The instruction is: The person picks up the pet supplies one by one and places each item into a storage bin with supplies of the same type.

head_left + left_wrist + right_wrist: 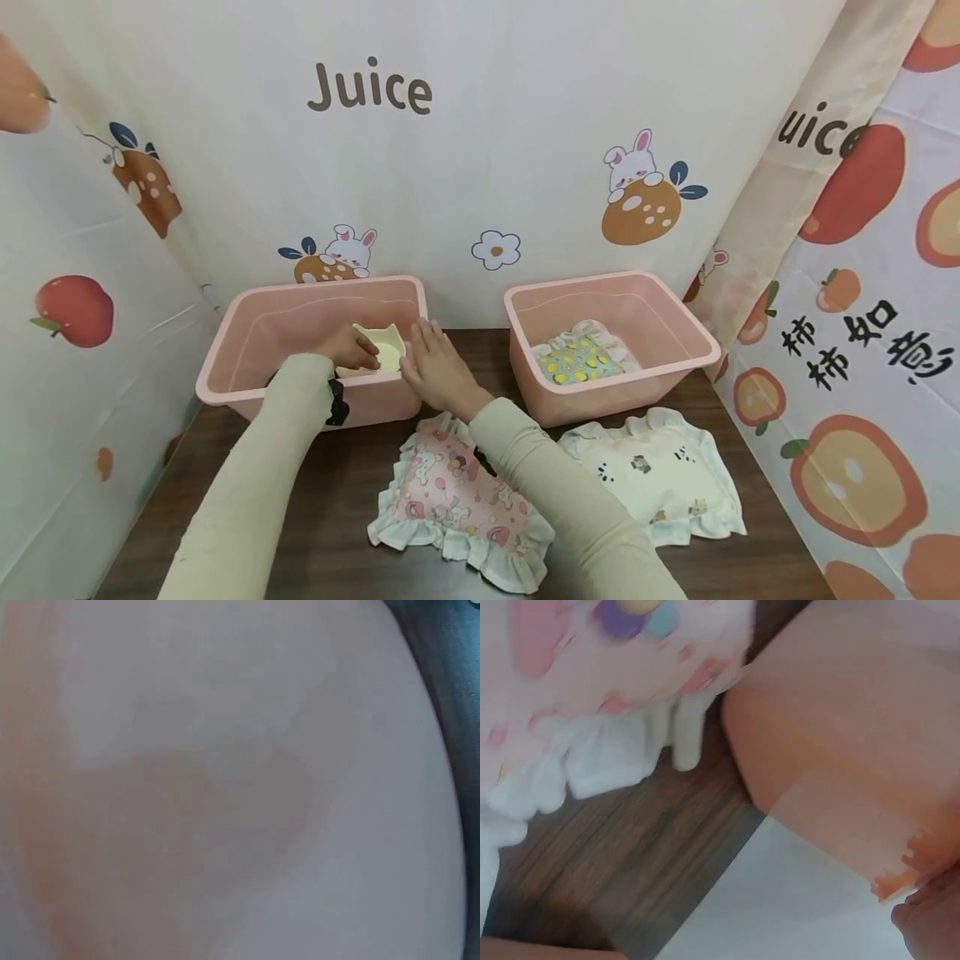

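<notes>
In the head view my left hand (347, 348) reaches into the left pink bin (315, 287). Its curled fingers grip the left side of a pale yellow dish-like piece with cat ears (390, 336); part of the piece is hidden by the hand and the bin's front wall. My right hand (441, 371) lies at that bin's right front corner, fingers straight and together, its thumb side close to the yellow piece. Below the right forearm is a pink patterned pillow with white ruffles (457, 483). Only a blurred pale pink surface fills most of the left wrist view.
To the right stands a second pink bin (592, 396), holding a small ruffled lemon-print pillow (577, 360). A cream ruffled pillow (660, 475) lies before it on the dark wood table (330, 517). Printed curtains (480, 150) surround the table at the back and sides.
</notes>
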Demonstrator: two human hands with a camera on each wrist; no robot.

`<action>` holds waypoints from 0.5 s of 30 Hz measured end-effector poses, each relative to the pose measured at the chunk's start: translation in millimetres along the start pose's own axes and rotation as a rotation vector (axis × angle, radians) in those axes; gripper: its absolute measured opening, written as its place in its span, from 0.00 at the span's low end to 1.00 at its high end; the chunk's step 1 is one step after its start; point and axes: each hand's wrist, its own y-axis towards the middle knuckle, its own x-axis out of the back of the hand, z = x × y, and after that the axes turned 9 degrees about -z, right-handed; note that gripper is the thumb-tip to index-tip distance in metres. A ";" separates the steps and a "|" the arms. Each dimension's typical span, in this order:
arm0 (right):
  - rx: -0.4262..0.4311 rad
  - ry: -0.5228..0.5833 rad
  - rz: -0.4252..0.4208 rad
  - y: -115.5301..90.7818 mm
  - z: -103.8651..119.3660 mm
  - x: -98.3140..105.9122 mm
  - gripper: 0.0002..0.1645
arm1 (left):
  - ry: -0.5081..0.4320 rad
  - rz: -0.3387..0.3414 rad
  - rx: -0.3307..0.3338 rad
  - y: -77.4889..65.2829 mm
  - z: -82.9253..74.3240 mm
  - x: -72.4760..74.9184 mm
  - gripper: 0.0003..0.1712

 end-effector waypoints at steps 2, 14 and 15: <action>0.003 0.043 -0.016 -2.1 -2.5 7.8 0.39 | -0.032 -0.011 -0.038 -3.1 -6.5 5.6 0.27; -0.038 0.095 -0.155 -58.1 -43.7 90.3 0.40 | -0.045 -0.044 -0.174 -8.0 -78.4 20.3 0.32; -0.045 0.100 -0.170 -65.6 -47.7 96.5 0.40 | -0.017 -0.062 -0.197 -8.1 -86.4 18.8 0.32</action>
